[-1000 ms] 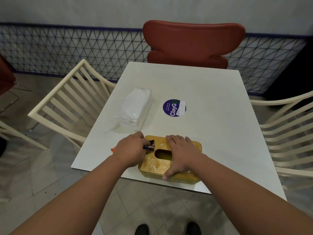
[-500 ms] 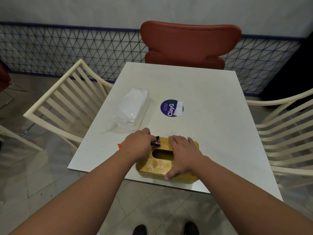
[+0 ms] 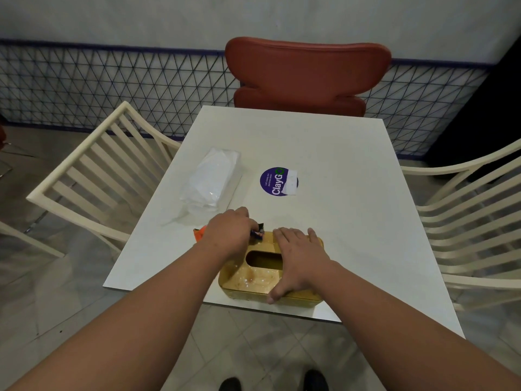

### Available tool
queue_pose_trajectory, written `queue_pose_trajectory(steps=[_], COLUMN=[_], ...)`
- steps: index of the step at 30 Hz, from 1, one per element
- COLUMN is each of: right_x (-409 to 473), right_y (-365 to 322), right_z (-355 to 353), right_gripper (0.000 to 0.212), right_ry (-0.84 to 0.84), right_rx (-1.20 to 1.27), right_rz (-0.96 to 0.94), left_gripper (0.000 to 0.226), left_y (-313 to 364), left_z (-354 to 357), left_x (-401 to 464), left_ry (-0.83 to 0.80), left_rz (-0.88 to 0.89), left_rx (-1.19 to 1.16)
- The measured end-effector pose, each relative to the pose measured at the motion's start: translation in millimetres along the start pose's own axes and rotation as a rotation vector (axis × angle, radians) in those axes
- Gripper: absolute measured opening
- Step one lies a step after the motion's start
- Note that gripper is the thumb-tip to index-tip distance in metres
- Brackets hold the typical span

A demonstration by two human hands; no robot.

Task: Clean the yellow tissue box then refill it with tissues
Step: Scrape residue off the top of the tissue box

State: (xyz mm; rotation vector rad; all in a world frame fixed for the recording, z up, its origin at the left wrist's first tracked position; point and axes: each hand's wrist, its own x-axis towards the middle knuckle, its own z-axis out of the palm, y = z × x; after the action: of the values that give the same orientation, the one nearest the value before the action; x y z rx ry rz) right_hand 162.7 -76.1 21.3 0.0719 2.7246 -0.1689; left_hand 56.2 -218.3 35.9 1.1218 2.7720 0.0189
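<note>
Resting at the near edge of the table [image 3: 352,193], the yellow tissue box [image 3: 253,277] lay under the flat, open-fingered right hand [image 3: 300,259]. At the box's far left corner, the left hand [image 3: 228,235] pinched a small dark cloth [image 3: 258,233]. Beyond the box lay a clear tissue pack [image 3: 211,182].

You had open white tabletop [image 3: 346,170] to the right of and beyond the yellow rectangular tissue box [image 3: 255,280], where only a flat round purple sticker [image 3: 277,181] lay. To the left, the clear plastic-wrapped tissue pack [image 3: 210,182] blocked the way, and slatted cream chairs [image 3: 93,167] hemmed both table sides, a red chair [image 3: 307,77] the far end.
</note>
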Motion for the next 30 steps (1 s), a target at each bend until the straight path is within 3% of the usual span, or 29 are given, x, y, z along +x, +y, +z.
queue_pose_trajectory(steps=[4,9,14,19,25,30], right_x=[-1,-1,-1,0,-3,-8], right_y=[0,-1,0,1,5,14], right_z=[0,-1,-1,0,-2,-5], right_gripper=[0.140,0.140,0.140,0.139,0.142,0.146], right_ry=[0.003,-0.004,-0.007,0.007,-0.022,-0.071], right_rx=[0.013,0.010,0.027,0.044,0.021,-0.004], right_rz=[0.001,0.002,0.004,-0.009,-0.031,0.013], left_gripper=[0.037,0.036,0.034,0.035,0.032,0.033], left_y=[-5,8,-20,8,-27,-17], left_z=[1,0,-3,3,-1,-2], left_x=[-2,2,-16,-20,-31,-29], left_ry=[0.002,-0.002,-0.044,-0.005,-0.039,-0.042], left_rz=[-0.036,0.072,-0.024,0.106,-0.006,-0.029], left_rx=[0.003,-0.001,-0.022,-0.010,-0.041,-0.051])
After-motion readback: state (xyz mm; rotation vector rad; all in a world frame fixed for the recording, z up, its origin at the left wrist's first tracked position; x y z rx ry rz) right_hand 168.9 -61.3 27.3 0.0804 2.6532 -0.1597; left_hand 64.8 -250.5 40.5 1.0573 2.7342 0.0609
